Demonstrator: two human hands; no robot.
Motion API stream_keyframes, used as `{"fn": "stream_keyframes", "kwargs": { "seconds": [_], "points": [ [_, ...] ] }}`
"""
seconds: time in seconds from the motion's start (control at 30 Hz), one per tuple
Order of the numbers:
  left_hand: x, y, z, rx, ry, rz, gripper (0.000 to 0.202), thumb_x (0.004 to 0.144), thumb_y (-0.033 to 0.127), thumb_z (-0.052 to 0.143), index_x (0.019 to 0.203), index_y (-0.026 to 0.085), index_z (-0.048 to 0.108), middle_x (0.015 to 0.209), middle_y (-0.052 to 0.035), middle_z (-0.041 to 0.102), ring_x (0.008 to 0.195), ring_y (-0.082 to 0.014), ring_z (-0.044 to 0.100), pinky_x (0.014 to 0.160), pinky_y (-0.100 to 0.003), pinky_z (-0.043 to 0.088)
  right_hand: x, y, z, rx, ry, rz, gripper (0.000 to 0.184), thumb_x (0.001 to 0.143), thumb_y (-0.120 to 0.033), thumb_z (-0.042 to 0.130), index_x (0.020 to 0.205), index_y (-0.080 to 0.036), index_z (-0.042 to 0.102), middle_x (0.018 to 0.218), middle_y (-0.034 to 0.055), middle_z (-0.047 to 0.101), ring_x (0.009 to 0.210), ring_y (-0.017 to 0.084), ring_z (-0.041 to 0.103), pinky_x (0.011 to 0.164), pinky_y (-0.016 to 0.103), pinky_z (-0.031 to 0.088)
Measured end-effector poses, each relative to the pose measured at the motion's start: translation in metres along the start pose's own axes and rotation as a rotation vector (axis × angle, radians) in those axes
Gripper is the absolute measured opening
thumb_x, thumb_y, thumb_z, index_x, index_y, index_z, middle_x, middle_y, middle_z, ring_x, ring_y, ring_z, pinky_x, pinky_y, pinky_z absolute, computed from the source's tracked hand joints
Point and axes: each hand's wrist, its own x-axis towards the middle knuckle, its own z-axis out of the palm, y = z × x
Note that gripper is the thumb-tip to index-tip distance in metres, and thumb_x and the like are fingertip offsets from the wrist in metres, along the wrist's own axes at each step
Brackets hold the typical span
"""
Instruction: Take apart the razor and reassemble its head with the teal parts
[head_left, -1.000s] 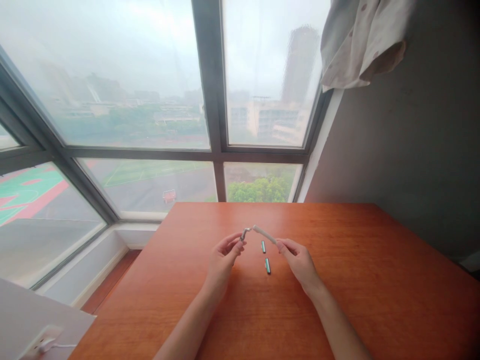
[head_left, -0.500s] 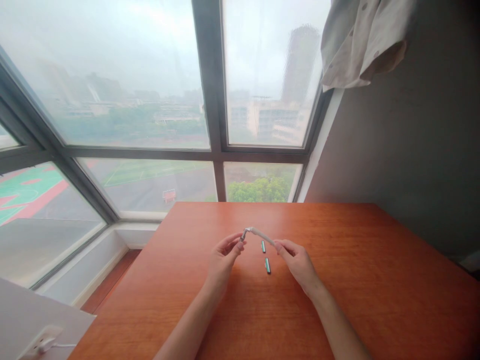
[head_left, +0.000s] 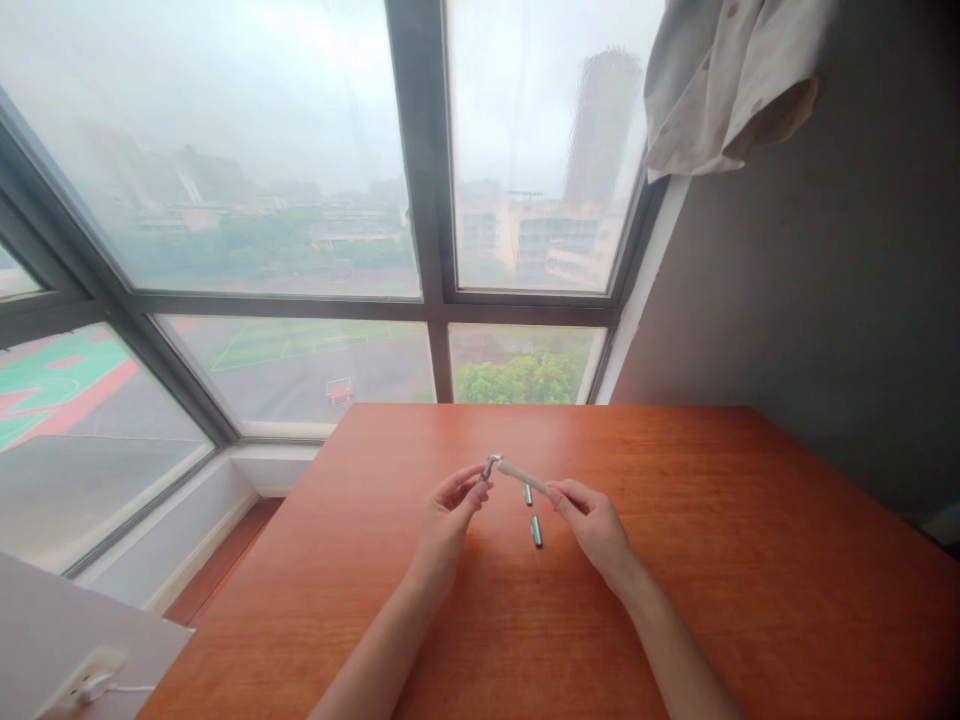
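Observation:
My left hand (head_left: 455,508) pinches a small bent silver metal piece (head_left: 492,462), which looks like the neck of a razor. Between the thumb and fingers of my right hand (head_left: 592,520) is the lower end of a pale, slim razor handle (head_left: 523,476). The handle slants up to the left, its far end right beside the metal piece; whether they touch I cannot tell. Two small dark-and-green razor cartridges lie on the table between my hands: a farther one (head_left: 528,495), partly behind the handle, and a nearer one (head_left: 536,532).
The reddish-brown wooden table (head_left: 720,560) spreads under my arms. Large grey-framed windows (head_left: 435,200) rise behind it, with a grey wall (head_left: 810,290) at right. A light shirt (head_left: 739,90) hangs at upper right. A plugged-in socket (head_left: 86,690) is low at left.
The far end of the pale handle has tipped slightly downward and a small gap seems to show beside the metal piece. Both hands stay almost where they were.

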Motion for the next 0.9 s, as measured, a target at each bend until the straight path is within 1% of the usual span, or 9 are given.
{"fn": "stream_keyframes", "kwargs": {
  "seconds": [0.13,0.27,0.37,0.5,0.6,0.7,0.9],
  "points": [
    [0.0012,-0.005,-0.0027,-0.014,-0.016,-0.01,0.038,0.069,0.034,0.074,0.103,0.017,0.07,0.082,-0.0092,0.072,0.071,-0.0155,0.06,0.066,-0.026,0.045,0.0004,0.0018,-0.0024,-0.01,0.058,0.012,0.037,0.083,-0.048,0.054,0.089,-0.016,0.072,0.077,0.0041,0.065,0.076,0.02,0.056,0.068,0.027,0.042],
    [0.0015,-0.006,-0.0045,-0.029,-0.031,-0.039,0.039,0.071,0.035,0.073,0.105,0.016,0.069,0.085,-0.0097,0.072,0.071,-0.0147,0.059,0.068,-0.026,0.045,0.0016,0.0029,-0.0033,-0.02,0.088,0.031,0.041,0.082,-0.051,0.055,0.091,-0.016,0.072,0.084,0.0067,0.068,0.08,0.022,0.058,0.07,0.029,0.044],
    [0.0009,-0.0045,-0.0038,-0.025,-0.048,-0.047,0.04,0.072,0.035,0.072,0.106,0.015,0.068,0.085,-0.0104,0.072,0.071,-0.0153,0.06,0.068,-0.026,0.046,0.0016,0.0009,-0.0022,-0.016,0.089,0.022,0.042,0.081,-0.053,0.054,0.089,-0.016,0.072,0.081,0.0059,0.068,0.078,0.022,0.058,0.069,0.029,0.044],
    [0.0003,-0.0027,-0.0014,-0.015,-0.051,-0.072,0.042,0.069,0.036,0.074,0.104,0.015,0.069,0.083,-0.0106,0.072,0.07,-0.0163,0.06,0.066,-0.027,0.045,0.0005,-0.0015,-0.001,-0.016,0.071,-0.003,0.041,0.082,-0.052,0.054,0.087,-0.016,0.072,0.075,0.0042,0.065,0.074,0.02,0.057,0.067,0.028,0.044],
    [0.0006,-0.0022,-0.0009,-0.029,-0.047,-0.084,0.041,0.068,0.036,0.075,0.104,0.015,0.069,0.083,-0.0104,0.072,0.069,-0.0158,0.06,0.066,-0.026,0.045,0.0,-0.0011,-0.0014,-0.028,0.08,0.001,0.04,0.084,-0.05,0.053,0.089,-0.016,0.072,0.078,0.0048,0.066,0.076,0.02,0.057,0.067,0.028,0.044],
    [0.0011,-0.002,-0.0018,-0.039,-0.037,-0.081,0.042,0.068,0.037,0.075,0.103,0.015,0.07,0.083,-0.0105,0.073,0.068,-0.0158,0.06,0.066,-0.027,0.046,0.0004,0.0002,-0.0019,-0.04,0.105,0.014,0.041,0.083,-0.052,0.053,0.091,-0.016,0.073,0.08,0.0058,0.068,0.078,0.022,0.058,0.068,0.028,0.044],
    [0.0007,-0.0018,-0.0021,-0.02,-0.034,-0.068,0.043,0.068,0.038,0.075,0.104,0.014,0.069,0.083,-0.0112,0.072,0.068,-0.0164,0.061,0.066,-0.027,0.046,0.001,-0.0008,-0.0018,-0.024,0.111,0.004,0.043,0.082,-0.053,0.053,0.089,-0.016,0.073,0.076,0.0048,0.067,0.075,0.021,0.058,0.067,0.028,0.044]
  ]
}}
